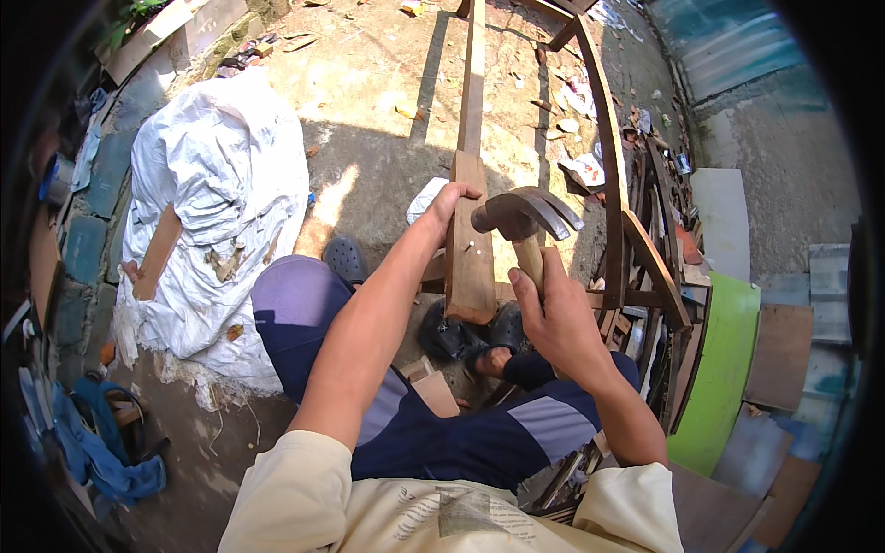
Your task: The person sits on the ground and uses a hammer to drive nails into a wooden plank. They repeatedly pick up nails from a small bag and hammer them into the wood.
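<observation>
Cream shirt (442,511) fills the lower edge; both forearms rise from it over dark trousers with grey stripes (498,433).

Right hand (553,318): grip closed around the wooden handle of a claw hammer (521,221). Handle runs up from the fist. Steel head sits above it, claw pointing right, striking face pointing left toward the plank.

Left hand (449,205): grip wrapped over the left edge of a brown plank (470,249), fingers on its top corner, holding it steady.

Plank: upright in the view, between the two hands, just left of the hammer head. A small pale nail (467,245) shows on its face, just below and left of the striking face; head and nail are close, contact cannot be told. Lower end of the plank reaches down near two dark clogs (461,334) on the person's feet.

A longer narrow batten (474,74) runs on from the plank's top toward the upper edge.

Right of the hammer: dark wooden frame (613,166) with a curved rail, more frame parts stacked beside it.

Further right: green board (719,369) leaning.

Left: crumpled white sack (212,194) on the dirt ground (369,120), part sunlit, part in shade. Blue cloth (101,452) lies at lower left.
</observation>
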The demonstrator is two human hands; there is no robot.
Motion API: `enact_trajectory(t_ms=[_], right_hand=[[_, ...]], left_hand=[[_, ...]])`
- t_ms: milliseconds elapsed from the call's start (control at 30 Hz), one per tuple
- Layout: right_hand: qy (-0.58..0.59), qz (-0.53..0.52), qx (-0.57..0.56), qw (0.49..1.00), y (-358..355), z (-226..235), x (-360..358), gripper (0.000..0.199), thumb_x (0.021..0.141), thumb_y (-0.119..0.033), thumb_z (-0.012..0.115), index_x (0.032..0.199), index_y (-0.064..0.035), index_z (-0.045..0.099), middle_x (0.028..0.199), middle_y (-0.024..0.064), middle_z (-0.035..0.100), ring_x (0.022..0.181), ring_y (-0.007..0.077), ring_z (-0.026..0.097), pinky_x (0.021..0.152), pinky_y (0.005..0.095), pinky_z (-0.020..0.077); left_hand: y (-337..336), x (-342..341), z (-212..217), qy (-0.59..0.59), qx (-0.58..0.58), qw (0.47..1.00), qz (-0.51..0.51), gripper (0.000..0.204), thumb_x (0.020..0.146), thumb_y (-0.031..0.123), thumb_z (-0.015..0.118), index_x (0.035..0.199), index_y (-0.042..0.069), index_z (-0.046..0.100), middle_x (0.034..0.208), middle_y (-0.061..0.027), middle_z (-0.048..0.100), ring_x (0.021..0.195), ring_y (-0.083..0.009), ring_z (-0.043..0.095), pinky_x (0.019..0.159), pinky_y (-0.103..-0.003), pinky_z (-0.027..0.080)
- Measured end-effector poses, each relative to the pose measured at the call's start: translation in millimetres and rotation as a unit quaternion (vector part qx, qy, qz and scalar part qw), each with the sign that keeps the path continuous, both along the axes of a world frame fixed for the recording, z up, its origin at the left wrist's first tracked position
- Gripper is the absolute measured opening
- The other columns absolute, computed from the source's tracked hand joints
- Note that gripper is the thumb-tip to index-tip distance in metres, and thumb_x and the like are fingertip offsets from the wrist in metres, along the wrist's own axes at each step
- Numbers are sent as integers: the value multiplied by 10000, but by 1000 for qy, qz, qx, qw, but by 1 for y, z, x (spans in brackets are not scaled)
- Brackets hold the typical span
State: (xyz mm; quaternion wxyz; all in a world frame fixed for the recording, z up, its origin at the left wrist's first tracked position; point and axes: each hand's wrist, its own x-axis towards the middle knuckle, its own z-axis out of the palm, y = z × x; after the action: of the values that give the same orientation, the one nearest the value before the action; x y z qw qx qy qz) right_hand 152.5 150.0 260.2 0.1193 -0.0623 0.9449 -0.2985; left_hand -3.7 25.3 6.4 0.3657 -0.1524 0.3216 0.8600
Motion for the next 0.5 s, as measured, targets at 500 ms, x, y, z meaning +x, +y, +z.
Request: enact_trajectory(t_ms=[500], right_hand=[[-71,53,72,993,12,6,4,269,1017,-230,557,1096,16,481,685,224,595,588,374,604,572,470,442]], left_hand=[[-7,-3,9,-25,-14,1000,-10,407,843,293,535,1100,-18,593,919,-176,685,759,-292,683,722,-427,573]])
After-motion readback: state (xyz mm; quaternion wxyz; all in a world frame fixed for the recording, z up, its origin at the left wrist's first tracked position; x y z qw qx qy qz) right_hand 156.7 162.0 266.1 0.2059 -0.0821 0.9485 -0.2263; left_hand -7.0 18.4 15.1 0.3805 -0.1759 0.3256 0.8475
